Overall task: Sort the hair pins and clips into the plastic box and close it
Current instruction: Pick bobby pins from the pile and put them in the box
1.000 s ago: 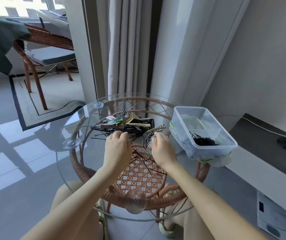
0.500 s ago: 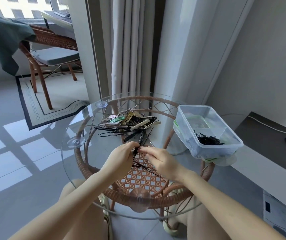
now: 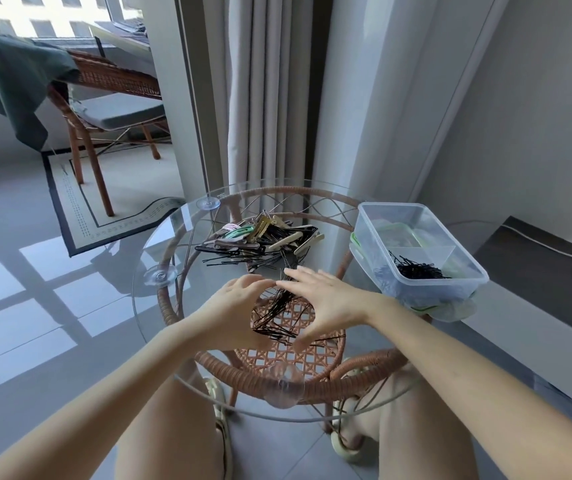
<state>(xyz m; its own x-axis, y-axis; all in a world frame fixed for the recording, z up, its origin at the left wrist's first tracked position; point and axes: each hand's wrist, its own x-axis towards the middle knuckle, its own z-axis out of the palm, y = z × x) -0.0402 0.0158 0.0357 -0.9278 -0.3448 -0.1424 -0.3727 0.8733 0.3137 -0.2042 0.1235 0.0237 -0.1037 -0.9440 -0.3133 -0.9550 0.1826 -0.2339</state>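
On the round glass tabletop [image 3: 173, 244] by the curtain, the left hand [image 3: 239, 306] and right hand [image 3: 327, 301] meet at the fingertips. They cup a loose bunch of black bobby pins [image 3: 277, 313] and are not yet clamped on anything. It looks best to rake the pins parallel and pinch the whole bunch. Then carry it to the open plastic box [image 3: 426, 289] at the table's right edge, to the compartment already holding pins. The mixed clips [image 3: 270, 237] lie beyond.

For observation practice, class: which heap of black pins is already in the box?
The small heap in the plastic box, at right; the others lie loose on the glass table.
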